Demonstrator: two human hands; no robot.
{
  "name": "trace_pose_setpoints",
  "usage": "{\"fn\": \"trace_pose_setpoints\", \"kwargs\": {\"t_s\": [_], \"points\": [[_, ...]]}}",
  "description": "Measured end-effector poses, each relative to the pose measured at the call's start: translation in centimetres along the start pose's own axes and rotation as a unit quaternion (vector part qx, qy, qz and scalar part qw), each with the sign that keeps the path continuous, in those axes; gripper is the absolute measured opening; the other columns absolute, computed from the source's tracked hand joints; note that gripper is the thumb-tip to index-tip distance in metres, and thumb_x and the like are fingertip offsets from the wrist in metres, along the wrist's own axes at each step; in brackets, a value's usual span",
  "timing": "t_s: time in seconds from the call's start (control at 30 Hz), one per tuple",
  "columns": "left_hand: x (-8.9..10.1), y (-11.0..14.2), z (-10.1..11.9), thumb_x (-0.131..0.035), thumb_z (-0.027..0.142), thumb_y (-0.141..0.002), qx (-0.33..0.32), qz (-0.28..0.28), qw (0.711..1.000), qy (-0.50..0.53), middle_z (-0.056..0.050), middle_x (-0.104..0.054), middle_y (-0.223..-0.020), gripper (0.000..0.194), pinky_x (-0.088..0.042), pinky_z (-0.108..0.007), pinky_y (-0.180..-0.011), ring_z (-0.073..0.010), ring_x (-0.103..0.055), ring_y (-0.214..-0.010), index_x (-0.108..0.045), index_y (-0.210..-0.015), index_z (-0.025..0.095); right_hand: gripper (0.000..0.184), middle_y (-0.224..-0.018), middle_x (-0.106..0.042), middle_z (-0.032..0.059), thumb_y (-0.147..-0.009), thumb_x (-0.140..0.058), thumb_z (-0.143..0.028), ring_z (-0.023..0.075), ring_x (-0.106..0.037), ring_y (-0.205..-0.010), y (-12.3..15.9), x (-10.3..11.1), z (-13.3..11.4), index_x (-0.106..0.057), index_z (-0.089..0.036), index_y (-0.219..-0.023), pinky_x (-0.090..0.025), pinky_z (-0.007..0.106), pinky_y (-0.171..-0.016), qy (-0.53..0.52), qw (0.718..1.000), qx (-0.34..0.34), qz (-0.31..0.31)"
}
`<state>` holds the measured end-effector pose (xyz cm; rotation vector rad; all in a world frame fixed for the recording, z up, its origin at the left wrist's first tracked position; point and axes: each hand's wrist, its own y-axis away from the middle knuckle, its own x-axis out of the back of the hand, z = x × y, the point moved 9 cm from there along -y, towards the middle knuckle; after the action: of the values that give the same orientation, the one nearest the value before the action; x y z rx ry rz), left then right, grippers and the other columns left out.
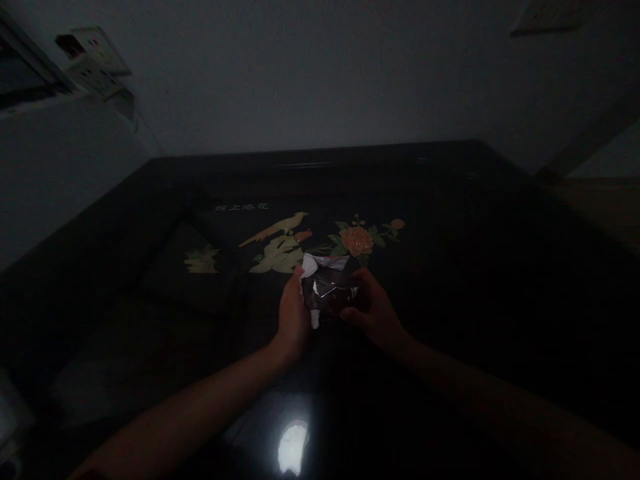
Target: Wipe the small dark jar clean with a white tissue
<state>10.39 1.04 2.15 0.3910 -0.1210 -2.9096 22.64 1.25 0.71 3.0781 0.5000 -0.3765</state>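
Between my two hands is a small dark package (327, 292) in shiny, see-through wrap, with torn white paper along its top and left edge. A narrow strip of that paper hangs down at its lower left. My left hand (294, 313) grips the package's left side, its fingers mostly hidden behind it. On the right side, my right hand (373, 307) holds it with the thumb in front and bent fingers at the upper edge. The dim light hides what the wrap contains.
Beneath the hands lies a glossy black surface (200, 175) decorated with a bird (275, 229), a red flower (357, 240) and written characters. A pale wall (320, 80) rises behind it. White sockets (97, 75) are at the upper left. A bright reflection (293, 447) shows near the front.
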Motion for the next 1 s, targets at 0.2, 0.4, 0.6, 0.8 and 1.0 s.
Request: {"fn": "trace_pose_setpoints", "kwargs": {"t_s": [0.2, 0.4, 0.6, 0.8, 1.0], "points": [[-1.5, 2.7, 5.2, -0.026, 0.036, -0.097, -0.360, -0.094, 0.906, -0.200, -0.010, -0.062, -0.121, 0.041, -0.037, -0.040, -0.104, -0.0218, -0.053, -0.119, -0.059, -0.113, 0.018, 0.056, -0.079, -0.060, -0.0021, -0.055, -0.083, -0.049, 0.0164, -0.058, -0.072, 0.2, 0.0, -0.6, -0.045, -0.024, -0.087, -0.046, 0.026, -0.061, 0.033, 0.999, 0.023, 0.002], [-2.5, 3.1, 6.1, -0.028, 0.035, -0.097, -0.404, -0.128, 0.871, -0.247, -0.011, -0.061, -0.122, 0.040, -0.036, -0.041, -0.104, -0.0221, -0.052, -0.120, -0.057, -0.117, 0.018, 0.055, -0.074, -0.057, -0.0025, -0.056, -0.080, -0.056, 0.0150, -0.053, -0.068, 0.0, 0.4, -0.7, -0.046, -0.023, -0.085, -0.043, 0.024, -0.055, 0.042, 0.999, 0.030, 0.016], [-1.2, 0.5, 2.0, -0.041, 0.046, -0.091, -0.067, -0.066, 0.995, -0.041, -0.008, -0.070, -0.104, 0.041, -0.049, -0.033, -0.087, -0.0230, -0.064, -0.099, -0.065, -0.105, 0.015, 0.057, -0.070, -0.056, -0.0037, -0.055, -0.079, -0.058, 0.0138, -0.053, -0.062, 0.1, 0.5, -0.8, -0.043, -0.024, -0.082, -0.041, 0.023, -0.052, 0.048, 0.999, 0.017, 0.018], [-1.4, -0.1, -1.2, -0.055, 0.036, -0.082, 0.128, -0.021, 0.982, 0.138, -0.003, -0.071, -0.077, 0.025, -0.051, -0.029, -0.078, -0.0199, -0.067, -0.084, -0.067, -0.083, 0.015, 0.058, -0.072, -0.057, -0.0034, -0.054, -0.080, -0.057, 0.0133, -0.054, -0.061, 0.0, 0.5, -0.7, -0.044, -0.024, -0.084, -0.042, 0.023, -0.052, 0.029, 0.999, 0.024, 0.003], [-2.7, -0.3, -2.1, -0.048, 0.026, -0.084, 0.218, -0.069, 0.958, 0.172, -0.004, -0.066, -0.065, 0.023, -0.052, -0.027, -0.072, -0.0173, -0.066, -0.071, -0.064, -0.073, 0.014, 0.056, -0.073, -0.057, -0.0030, -0.055, -0.081, -0.055, 0.0141, -0.055, -0.064, -0.3, 0.6, -0.5, -0.044, -0.024, -0.084, -0.044, 0.024, -0.055, 0.025, 0.999, 0.020, 0.012]]}}
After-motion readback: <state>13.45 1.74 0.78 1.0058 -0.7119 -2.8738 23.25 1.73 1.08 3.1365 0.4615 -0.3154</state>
